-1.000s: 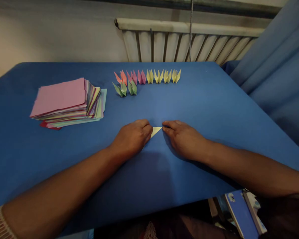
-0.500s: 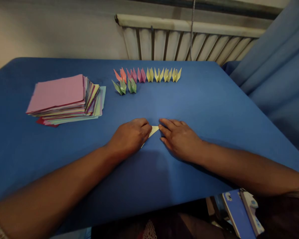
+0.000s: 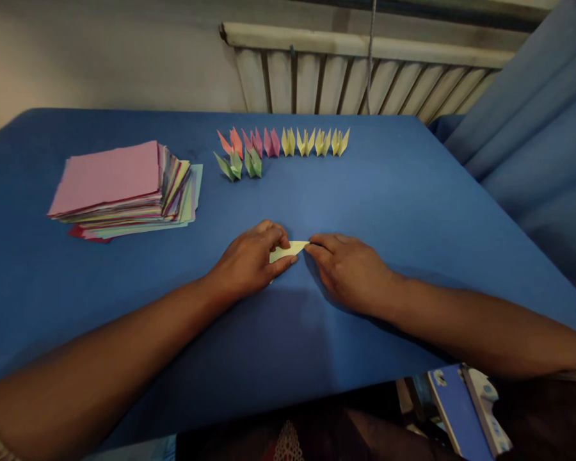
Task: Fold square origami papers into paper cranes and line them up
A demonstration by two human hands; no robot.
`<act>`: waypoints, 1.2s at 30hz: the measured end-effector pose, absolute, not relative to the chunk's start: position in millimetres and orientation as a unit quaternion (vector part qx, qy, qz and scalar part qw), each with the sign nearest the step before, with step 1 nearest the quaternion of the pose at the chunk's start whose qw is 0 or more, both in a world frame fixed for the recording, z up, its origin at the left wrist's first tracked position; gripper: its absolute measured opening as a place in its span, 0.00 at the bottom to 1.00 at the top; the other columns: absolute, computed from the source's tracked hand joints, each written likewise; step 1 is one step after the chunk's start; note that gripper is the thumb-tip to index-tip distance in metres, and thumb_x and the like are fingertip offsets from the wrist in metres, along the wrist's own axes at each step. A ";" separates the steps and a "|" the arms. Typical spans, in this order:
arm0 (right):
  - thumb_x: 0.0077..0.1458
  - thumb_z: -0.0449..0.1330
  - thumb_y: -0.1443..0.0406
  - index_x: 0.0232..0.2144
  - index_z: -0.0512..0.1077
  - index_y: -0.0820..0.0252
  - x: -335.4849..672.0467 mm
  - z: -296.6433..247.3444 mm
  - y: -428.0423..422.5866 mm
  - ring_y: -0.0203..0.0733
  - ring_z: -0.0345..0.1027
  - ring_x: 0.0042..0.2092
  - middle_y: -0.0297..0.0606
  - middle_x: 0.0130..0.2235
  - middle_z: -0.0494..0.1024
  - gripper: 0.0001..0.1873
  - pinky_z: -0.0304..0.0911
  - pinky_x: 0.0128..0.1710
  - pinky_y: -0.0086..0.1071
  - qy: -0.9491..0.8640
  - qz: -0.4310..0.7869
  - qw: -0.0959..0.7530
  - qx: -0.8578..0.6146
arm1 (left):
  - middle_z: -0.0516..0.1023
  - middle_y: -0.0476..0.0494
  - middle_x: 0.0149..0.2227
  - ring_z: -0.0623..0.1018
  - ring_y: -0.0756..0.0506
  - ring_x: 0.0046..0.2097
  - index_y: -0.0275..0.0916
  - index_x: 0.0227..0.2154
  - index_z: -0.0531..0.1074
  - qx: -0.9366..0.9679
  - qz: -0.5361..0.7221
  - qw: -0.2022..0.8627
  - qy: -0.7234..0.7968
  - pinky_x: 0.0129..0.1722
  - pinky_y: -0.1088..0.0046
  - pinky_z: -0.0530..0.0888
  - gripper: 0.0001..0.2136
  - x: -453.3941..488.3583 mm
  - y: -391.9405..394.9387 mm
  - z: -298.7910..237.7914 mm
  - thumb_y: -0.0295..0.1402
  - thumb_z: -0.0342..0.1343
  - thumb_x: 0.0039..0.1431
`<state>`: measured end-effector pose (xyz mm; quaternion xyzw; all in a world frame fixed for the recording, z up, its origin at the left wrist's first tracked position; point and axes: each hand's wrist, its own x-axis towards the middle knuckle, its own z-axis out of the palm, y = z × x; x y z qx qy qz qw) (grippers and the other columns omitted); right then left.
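A small piece of folded pale yellow paper lies on the blue table, partly covered by my left hand. The left thumb is on the paper's near edge and the curled fingers are on its far side, so the hand grips it. At the paper's pointed right end, my right hand pinches the tip between thumb and fingertips. Beyond the hands stand yellow paper cranes, with a pink paper crane, an orange one and a green paper crane to their left.
On the left of the blue table rests a thick stack of coloured paper. A radiator is behind the table, and a blue curtain hangs at the right. Below the near edge sits a blue-and-white object.
My left fingers have opened away from the thumb, uncovering more of the yellow paper. My right fingers have drawn together on its tip.
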<state>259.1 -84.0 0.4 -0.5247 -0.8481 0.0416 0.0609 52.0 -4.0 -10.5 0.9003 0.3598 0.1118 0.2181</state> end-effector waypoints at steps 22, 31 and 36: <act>0.63 0.48 0.68 0.61 0.64 0.64 254.0 -1.6 -92.6 0.56 0.65 0.54 0.53 0.63 0.65 0.25 0.65 0.48 0.46 -0.847 -0.011 0.013 -0.532 | 0.75 0.45 0.39 0.74 0.46 0.38 0.38 0.29 0.71 0.873 0.129 0.242 0.403 0.40 0.67 0.70 0.05 59.8 -1.3 -7.4 0.33 0.54 0.58; 0.64 0.48 0.67 0.61 0.64 0.58 252.3 2.7 -93.1 0.54 0.64 0.55 0.50 0.63 0.65 0.24 0.62 0.48 0.44 -0.845 -0.020 -0.012 -0.534 | 0.75 0.44 0.38 0.74 0.46 0.37 0.39 0.28 0.71 0.870 0.126 0.238 0.414 0.40 0.67 0.69 0.06 60.3 -0.2 -9.1 0.34 0.54 0.57; 0.66 0.45 0.67 0.61 0.64 0.63 253.7 0.9 -90.5 0.54 0.64 0.55 0.51 0.62 0.66 0.24 0.63 0.48 0.44 -0.842 -0.025 -0.009 -0.539 | 0.75 0.45 0.37 0.74 0.47 0.36 0.39 0.29 0.71 0.867 0.130 0.242 0.415 0.40 0.67 0.69 0.05 59.4 -0.4 -9.5 0.34 0.54 0.57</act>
